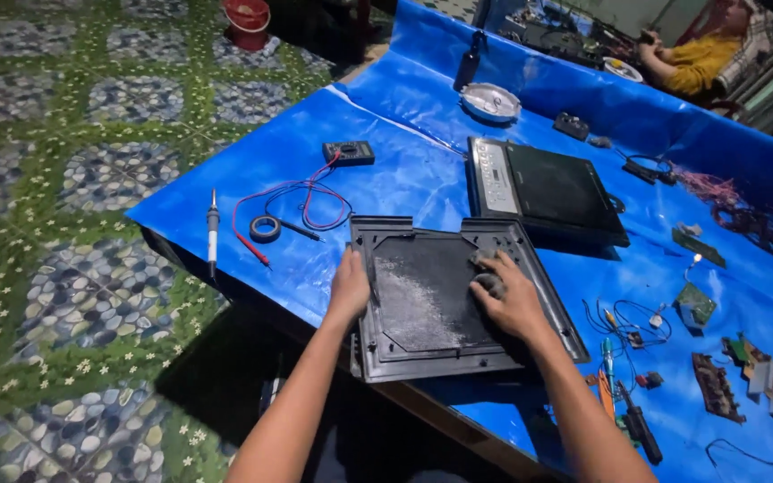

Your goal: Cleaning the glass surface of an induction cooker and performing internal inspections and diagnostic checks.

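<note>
- Panel (445,295): dark square cover w/ glass face, lying flat at near edge of blue tarp (386,161), front side overhanging toward the person. A pale dusty smear runs across its middle, a clearer patch right of it.
- Right hand (510,300): curled over a small grey wad, prob. cloth (487,283), pressing it onto the glass by the smear's edge – looks like a wiping grip, fingers bent, palm down.
- Left hand (349,286): fingers flat on the panel's left rim, thumb side up; prob. bracing so the panel won't slide under the rubbing. Closed on nothing.
- Cooktop body (543,188): black, just behind the panel, control strip at its left, touching or nearly so.
- Multimeter (349,152) w/ red and black leads (301,201) looping left of the panel, tape roll (265,228) inside that loop's reach, soldering iron (213,228) near tarp's left edge – all kept apart from the work patch.
- Circuit boards (695,304), wires, screwdrivers (632,416) spread to the right.
- Another person's sleeve (700,63), yellow, far back.
</note>
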